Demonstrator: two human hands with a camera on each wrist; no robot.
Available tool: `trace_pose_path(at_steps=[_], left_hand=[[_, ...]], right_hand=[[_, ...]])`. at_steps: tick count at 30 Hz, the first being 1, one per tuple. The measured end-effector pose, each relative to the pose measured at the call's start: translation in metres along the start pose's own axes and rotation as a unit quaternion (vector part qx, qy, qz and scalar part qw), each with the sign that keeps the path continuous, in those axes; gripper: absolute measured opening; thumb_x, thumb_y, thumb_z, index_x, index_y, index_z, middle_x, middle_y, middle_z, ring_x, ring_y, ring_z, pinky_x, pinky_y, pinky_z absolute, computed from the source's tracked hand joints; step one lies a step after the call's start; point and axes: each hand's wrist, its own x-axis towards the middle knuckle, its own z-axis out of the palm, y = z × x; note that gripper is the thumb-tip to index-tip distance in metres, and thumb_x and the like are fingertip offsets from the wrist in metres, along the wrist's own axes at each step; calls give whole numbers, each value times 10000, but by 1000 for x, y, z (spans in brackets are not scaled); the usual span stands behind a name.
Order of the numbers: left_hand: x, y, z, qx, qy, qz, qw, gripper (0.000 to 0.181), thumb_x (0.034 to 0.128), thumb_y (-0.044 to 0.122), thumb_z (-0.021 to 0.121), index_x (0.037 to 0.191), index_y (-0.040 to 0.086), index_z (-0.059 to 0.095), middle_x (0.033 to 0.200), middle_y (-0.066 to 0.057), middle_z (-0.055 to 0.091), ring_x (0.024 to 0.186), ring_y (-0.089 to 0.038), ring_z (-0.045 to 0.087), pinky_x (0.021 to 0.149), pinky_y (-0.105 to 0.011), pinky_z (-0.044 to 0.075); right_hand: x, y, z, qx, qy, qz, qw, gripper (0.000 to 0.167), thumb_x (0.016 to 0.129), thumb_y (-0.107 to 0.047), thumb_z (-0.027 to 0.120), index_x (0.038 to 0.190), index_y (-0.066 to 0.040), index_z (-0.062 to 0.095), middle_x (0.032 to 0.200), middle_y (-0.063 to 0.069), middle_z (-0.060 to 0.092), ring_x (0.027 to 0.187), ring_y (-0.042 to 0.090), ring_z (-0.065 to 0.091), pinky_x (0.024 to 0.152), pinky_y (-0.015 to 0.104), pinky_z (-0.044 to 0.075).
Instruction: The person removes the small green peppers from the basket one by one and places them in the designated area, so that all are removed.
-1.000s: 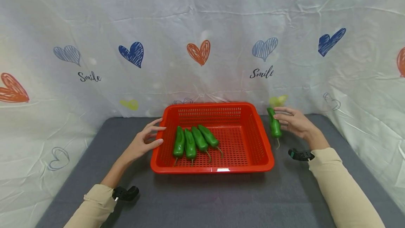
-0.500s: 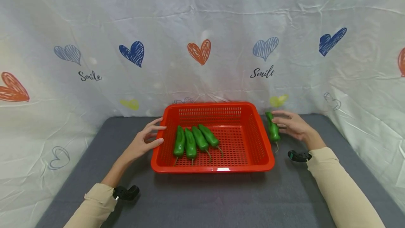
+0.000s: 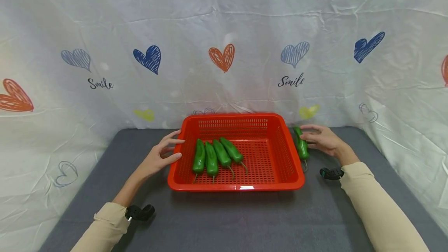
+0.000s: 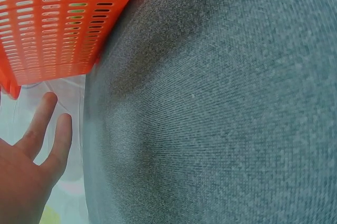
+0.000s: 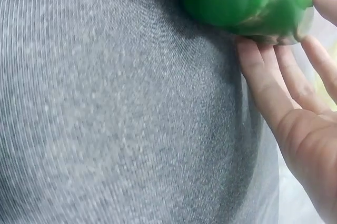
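Note:
My left hand [image 3: 157, 156] rests with spread, fairly straight fingers at the left rim of a red plastic basket [image 3: 238, 187]; the left wrist view shows two of its fingers [image 4: 60, 145] beside the perforated wall. Inside the basket, on its left half, several green chili peppers [image 3: 198, 156] lie side by side, stems toward me. One more green chili pepper [image 3: 301, 145] lies outside, close along the basket's right wall. My right hand [image 3: 323, 140] touches this pepper from the right with extended fingertips, which the right wrist view shows against its side [image 5: 247, 3].
A dark grey cloth covers the table [image 3: 238, 221]. Behind it hangs a pale curtain [image 3: 245, 18] printed with hearts and "Smile". Black bands with small devices are worn on the left wrist [image 3: 140, 213] and the right wrist [image 3: 331, 173].
The right hand and the outside pepper have shifted slightly toward me, and the pepper has come nearer the basket's right wall. The left hand and the basket look unchanged.

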Motion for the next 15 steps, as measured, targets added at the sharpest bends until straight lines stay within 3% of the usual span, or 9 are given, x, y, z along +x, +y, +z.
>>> trace_pose_path(at_steps=[5, 12, 15], left_hand=[[0, -1, 0, 44, 7, 23, 10000, 449, 964, -16, 659, 1402, 18, 566, 1629, -115, 256, 1228, -466, 535, 955, -393, 507], [0, 0, 1, 72, 22, 50, 10000, 444, 964, -22, 657, 1397, 16, 571, 1627, -118, 262, 1239, -489, 514, 958, -612, 455], [1, 0, 1, 112, 16, 95, 9999, 441, 965, -27, 652, 1397, 8, 568, 1626, -130, 262, 1242, -478, 519, 966, -605, 454]], right_hand=[[2, 4, -2, -82, 22, 28, 10000, 624, 1012, -144, 666, 1520, 49, 358, 1235, 25, 616, 1070, 170, 627, 906, 388, 520], [2, 0, 0, -159, 98, 34, 9998, 626, 994, -154, 696, 1494, 70, 391, 1252, 77, 614, 1053, 158, 637, 889, 395, 540], [1, -4, 1, -336, 144, 16, 9993, 624, 985, -168, 710, 1474, 80, 412, 1286, 138, 602, 1044, 159, 641, 895, 419, 542]])
